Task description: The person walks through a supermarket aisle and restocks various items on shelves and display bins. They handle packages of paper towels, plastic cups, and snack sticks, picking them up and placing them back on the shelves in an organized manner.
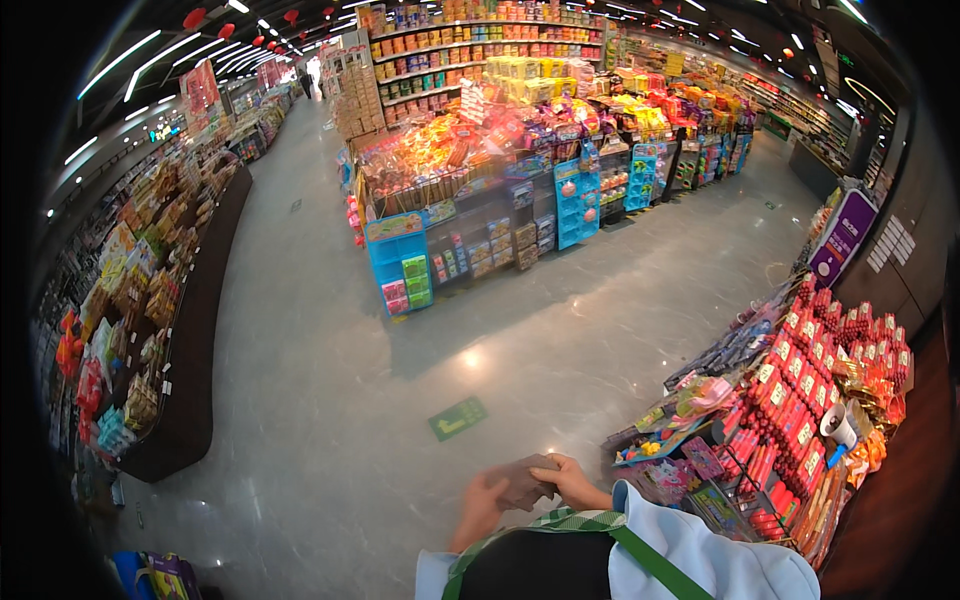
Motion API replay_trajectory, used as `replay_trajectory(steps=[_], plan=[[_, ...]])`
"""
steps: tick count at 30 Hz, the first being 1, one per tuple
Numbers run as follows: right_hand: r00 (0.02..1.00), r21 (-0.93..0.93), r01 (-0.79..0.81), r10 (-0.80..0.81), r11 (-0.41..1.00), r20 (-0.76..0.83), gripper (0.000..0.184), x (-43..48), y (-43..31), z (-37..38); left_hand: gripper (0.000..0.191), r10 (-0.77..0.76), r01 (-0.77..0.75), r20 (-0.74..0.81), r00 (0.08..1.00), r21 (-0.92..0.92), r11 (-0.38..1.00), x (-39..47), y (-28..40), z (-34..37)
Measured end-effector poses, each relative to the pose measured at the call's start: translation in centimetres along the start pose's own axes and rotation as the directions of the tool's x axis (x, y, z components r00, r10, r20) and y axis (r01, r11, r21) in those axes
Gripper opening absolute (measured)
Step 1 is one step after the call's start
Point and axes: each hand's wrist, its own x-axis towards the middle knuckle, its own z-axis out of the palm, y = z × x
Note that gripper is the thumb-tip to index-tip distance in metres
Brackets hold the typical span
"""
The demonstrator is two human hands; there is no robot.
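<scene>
Both hands are in front of my waist, gripping a folded brown cloth (523, 484) between them. My left hand (481, 506) grasps its left side and looks slightly blurred. On the cloth's right edge, my right hand (571, 482) pinches with the thumb on top. Below them are the green checked trim of an apron (559, 517) and a light blue sleeve (682, 544). What the cloth may cover is hidden.
Red packages (795, 375) fill a display close on my right, with a megaphone (838, 426) on it. A dark-sided shelf (196, 360) runs along the left. Ahead stands an island of snacks (480, 161) with blue racks (397, 262). A green arrow sticker (457, 418) marks the grey floor.
</scene>
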Motion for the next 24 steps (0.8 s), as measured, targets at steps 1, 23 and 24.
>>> replay_trajectory(steps=[1, 23, 24], plan=[[1.000, -0.023, -0.007, 0.007, 1.000, -0.006, 0.029, 1.1, -0.7, 0.2, 0.028, 0.021, -0.019, -0.019, 1.000, 0.069, 0.997, 1.1, 0.2, -0.5], [0.835, 0.047, 0.404, -0.348, 0.913, -0.426, 0.020, 31.9, -19.2, -11.4, 0.043, -0.042, 0.095, -0.166, 0.985, 0.323, 0.942, 35.6, 13.5, 8.7], [0.833, -0.097, 0.390, -0.395, 0.916, -0.388, 0.017, 32.2, -20.0, -11.7, 0.044, -0.105, 0.137, -0.123, 0.987, 0.293, 0.946, 36.9, 14.0, 9.2]])
